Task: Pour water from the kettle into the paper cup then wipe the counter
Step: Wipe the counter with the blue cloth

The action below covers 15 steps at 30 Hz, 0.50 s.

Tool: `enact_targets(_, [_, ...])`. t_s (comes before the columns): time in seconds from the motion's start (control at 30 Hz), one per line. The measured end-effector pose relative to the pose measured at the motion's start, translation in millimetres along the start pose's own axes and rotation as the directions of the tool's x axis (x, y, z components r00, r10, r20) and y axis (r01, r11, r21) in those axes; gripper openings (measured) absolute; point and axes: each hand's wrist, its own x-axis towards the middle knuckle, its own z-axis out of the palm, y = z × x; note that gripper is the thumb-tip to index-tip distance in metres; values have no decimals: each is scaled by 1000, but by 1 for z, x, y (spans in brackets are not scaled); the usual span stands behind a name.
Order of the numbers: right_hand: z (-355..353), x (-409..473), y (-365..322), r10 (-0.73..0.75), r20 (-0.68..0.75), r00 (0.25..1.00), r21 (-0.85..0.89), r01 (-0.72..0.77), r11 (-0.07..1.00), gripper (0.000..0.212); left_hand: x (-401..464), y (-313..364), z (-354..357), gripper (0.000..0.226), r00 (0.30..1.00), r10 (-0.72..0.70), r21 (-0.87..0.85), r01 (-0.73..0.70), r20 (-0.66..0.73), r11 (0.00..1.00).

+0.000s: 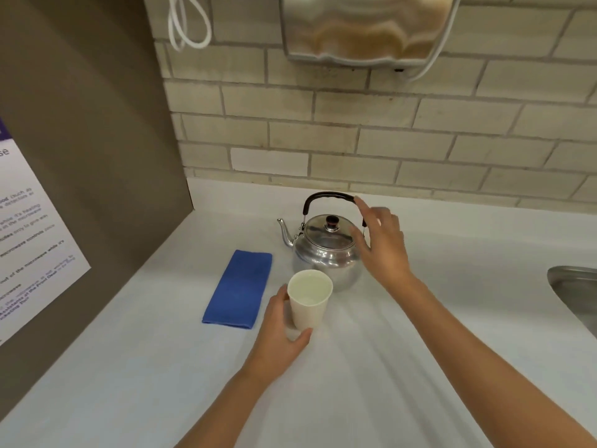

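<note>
My left hand (281, 331) gripped the upright paper cup (309, 299); my open right hand (382, 244) held nothing beside the kettle (324, 250), spout pointing left.

- The left hand (277, 331) is covering the lower left wall of the paper cup (309, 299); the fingers behind the cup are lying out of sight.
- The right hand (382, 244) is masking the right end of the kettle (326, 250) handle; contact there cannot be confirmed.
- The cup is hiding the kettle's lower front.
- The sink (573, 292), right of the right hand, is running off the frame edge.
- The notice (29, 227), left of the left hand, is being cropped, its print too blurred to read.
</note>
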Motion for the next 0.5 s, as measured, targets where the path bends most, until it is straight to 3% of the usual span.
enact_targets(0.1, [11, -72, 7, 32, 113, 993, -23, -29, 999, 46, -12, -4, -38, 74, 997, 67, 62, -69, 35, 996])
enact_targets(0.17, [21, -109, 13, 77, 230, 970, -98, -55, 994, 44, -2, -6, -66, 64, 996, 87, 91, -83, -32, 992])
enact_targets(0.27, [33, -139, 25, 210, 307, 928, -275, -124, 953, 44, 47, -11, -91, 45, 992, 83, 314, -48, -99, 948])
enact_targets(0.37, [38, -147, 30, 291, 321, 901, -331, -181, 926, 45, 98, -21, -88, 44, 999, -49, 541, 36, 9, 840])
enact_targets(0.5, [42, -148, 34, 297, 304, 905, -349, -184, 919, 44, 113, -45, -67, 49, 982, -126, 805, -37, 138, 591])
